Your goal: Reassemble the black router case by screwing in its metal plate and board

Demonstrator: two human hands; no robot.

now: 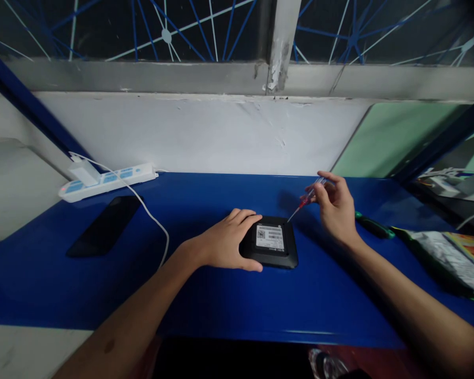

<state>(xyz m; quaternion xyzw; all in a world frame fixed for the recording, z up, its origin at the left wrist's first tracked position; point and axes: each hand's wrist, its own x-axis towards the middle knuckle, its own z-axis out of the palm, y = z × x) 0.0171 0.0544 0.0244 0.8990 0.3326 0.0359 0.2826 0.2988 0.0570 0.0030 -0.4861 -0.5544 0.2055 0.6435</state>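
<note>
A flat black electronic device (291, 258) lies on the blue table, its white printed label (274, 238) with a square code facing up. My left hand (227, 239) grips it from the left, thumb along the near edge and fingers over the far side. In my right hand (335, 208) is a screwdriver (307, 198) with a clear and red handle, held between thumb and fingers. Its thin shaft slants down to the far right corner of the device; whether the tip sits in a screw is too small to tell.
On the left, a black phone-like slab (105, 227) lies before a white power strip (110, 181) with a charger and trailing white cable (154, 213). Right of my right wrist are a green-and-black tool handle (374, 226) and a shiny packet (444, 258). A wall closes off the back.
</note>
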